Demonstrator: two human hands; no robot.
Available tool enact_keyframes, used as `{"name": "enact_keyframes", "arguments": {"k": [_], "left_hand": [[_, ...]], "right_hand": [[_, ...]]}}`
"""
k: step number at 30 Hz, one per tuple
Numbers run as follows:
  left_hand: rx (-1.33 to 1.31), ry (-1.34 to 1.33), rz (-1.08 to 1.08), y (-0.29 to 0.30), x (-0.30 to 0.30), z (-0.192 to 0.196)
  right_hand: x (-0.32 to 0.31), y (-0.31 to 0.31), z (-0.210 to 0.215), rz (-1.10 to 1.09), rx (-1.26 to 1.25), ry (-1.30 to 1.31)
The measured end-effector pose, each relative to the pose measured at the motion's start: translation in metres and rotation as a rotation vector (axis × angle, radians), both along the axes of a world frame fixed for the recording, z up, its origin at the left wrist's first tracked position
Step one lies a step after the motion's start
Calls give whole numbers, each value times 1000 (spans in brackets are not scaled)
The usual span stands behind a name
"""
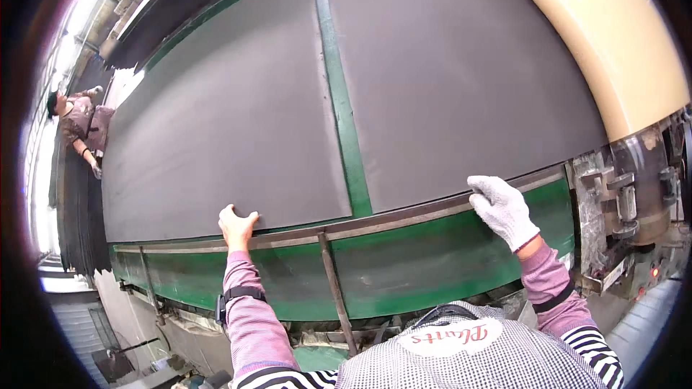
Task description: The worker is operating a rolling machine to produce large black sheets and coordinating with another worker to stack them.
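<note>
Two large flat dark-grey sheets lie side by side on a green belt (344, 126): a left sheet (223, 115) and a right sheet (461, 72), with a narrow green strip showing between them. At the near edge of the left sheet is my bare left hand (238, 226), thumb spread away from the fingers, fingertips touching the sheet's border. My right hand (502, 210), in a pale knit glove, hovers by the near edge of the right sheet. Its fingers stretch out with the thumb apart, and nothing shows in it.
A metal rail (432, 212) runs along the belt's near side, above a post (334, 288). Behind the right sheet curves a big tan roll (591, 21). Machine parts (613, 202) stand at the right. A co-worker (83, 126) is at the far left, near hanging dark sheets (76, 209).
</note>
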State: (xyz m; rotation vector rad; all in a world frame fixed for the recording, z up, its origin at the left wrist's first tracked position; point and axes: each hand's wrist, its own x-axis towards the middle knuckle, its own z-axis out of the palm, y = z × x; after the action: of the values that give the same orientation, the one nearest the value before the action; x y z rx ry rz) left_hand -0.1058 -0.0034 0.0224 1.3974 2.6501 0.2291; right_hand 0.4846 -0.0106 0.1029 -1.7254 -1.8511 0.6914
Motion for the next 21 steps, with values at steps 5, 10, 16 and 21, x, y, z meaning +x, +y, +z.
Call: {"name": "enact_keyframes", "arguments": {"k": [5, 10, 16, 21], "left_hand": [[-6, 9, -138, 0, 7, 9], [60, -157, -425, -2, 105, 0], [47, -906, -568, 5, 156, 1], [216, 227, -263, -2, 46, -1]], "right_hand": [[-12, 18, -11, 77, 61, -120], [-50, 51, -35, 207, 265, -253], [7, 75, -38, 16, 1, -608], [91, 80, -31, -94, -123, -557]]}}
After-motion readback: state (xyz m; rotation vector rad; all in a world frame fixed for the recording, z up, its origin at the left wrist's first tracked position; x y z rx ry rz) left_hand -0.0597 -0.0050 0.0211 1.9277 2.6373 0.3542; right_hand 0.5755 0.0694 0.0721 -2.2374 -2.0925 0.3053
